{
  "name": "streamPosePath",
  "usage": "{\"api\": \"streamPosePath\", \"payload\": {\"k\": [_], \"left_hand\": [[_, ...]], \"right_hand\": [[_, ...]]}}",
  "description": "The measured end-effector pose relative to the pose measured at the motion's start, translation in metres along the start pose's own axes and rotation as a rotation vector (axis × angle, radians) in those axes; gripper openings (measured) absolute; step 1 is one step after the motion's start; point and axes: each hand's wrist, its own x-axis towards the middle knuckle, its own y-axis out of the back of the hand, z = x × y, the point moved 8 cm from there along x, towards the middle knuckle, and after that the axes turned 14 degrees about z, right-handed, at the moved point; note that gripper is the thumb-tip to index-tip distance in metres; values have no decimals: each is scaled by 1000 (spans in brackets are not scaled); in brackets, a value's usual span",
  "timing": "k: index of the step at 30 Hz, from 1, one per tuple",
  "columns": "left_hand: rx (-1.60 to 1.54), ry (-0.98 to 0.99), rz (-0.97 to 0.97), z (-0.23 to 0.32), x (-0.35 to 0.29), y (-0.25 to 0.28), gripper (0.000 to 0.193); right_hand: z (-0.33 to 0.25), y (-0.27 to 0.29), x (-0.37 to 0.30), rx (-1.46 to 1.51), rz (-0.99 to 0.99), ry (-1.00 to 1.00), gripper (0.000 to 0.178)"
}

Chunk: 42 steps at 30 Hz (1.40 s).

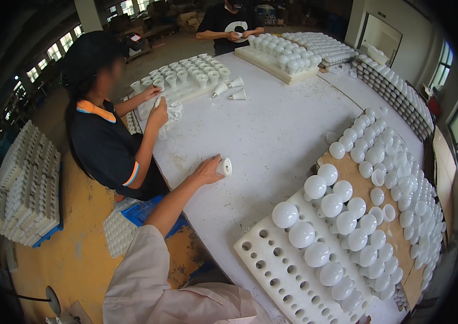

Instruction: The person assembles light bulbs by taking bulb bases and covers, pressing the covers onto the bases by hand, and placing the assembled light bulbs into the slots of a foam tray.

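Observation:
My left hand (206, 171) reaches over the white table and is closed round a white bulb housing (224, 167), a cup-shaped lamp base whose open end faces right. Of my right hand (365, 320), only a sliver of skin shows at the lower edge, beside the foam tray; its fingers are hidden. On that white foam tray (265, 261), punched with rows of holes, stand several bulbs with round white globes (301, 236). The tray's near-left rows of holes hold no bulbs.
Loose white globe covers (388, 212) crowd a brown board (366, 190) at right. A co-worker at left handles housings beside a filled tray (188, 89); three housings (236, 95) lie near it. Another person stands at the far side behind a bulb tray (288, 75). Stacked trays (26, 183) stand on the floor.

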Motion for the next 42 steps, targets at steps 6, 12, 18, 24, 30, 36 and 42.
{"api": "streamPosePath", "payload": {"k": [6,12,18,24,30,36,42], "left_hand": [[-678,392,-54,15,-65,22,55],[-1490,496,-69,56,-151,42,44],[-1479,324,-491,122,-181,46,47],[-1214,-97,-795,238,-220,77,58],[-1057,-224,-995,292,-238,18,65],[-964,-227,-1030,297,-248,6,68],[-927,-178,-1087,295,-253,-1,64]], "right_hand": [[41,9,-2,-68,145,-258,75],[23,56,-18,1351,283,-834,69],[-98,167,-35,1083,423,-401,52],[-299,145,-71,1166,-101,39,92],[-405,87,-127,1410,-528,197,82],[-425,92,-133,1249,-595,374,76],[-433,86,-136,1161,-663,391,76]]}}
